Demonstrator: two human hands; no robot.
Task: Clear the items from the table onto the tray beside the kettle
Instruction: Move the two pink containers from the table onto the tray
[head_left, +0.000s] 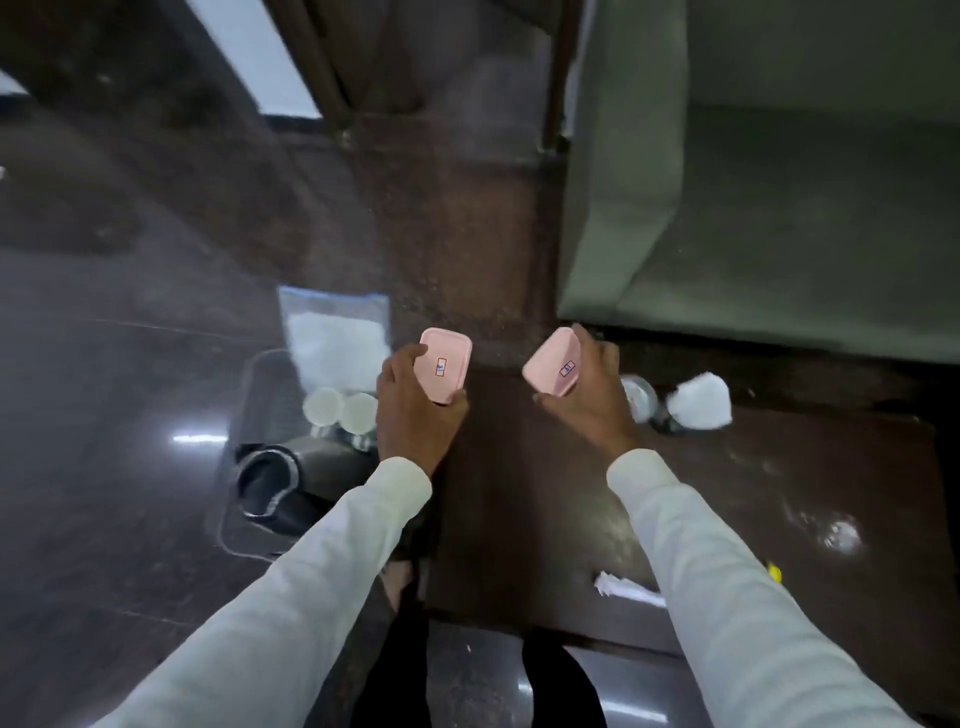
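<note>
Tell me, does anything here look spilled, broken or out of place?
Nothing looks spilled or broken. A crumpled white paper lies loose near the front edge of the dark table. The picture is blurred, so small damage would not show.

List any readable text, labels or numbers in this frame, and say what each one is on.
Sticker on the pink lid in the left hand: red-bordered, dark characters, too blurred to read.
Sticker on the pink lid in the right hand: blue-bordered, dark characters, too blurred to read.
Clear bag of white powder: no print visible.
No other text is legible anywhere.
</note>
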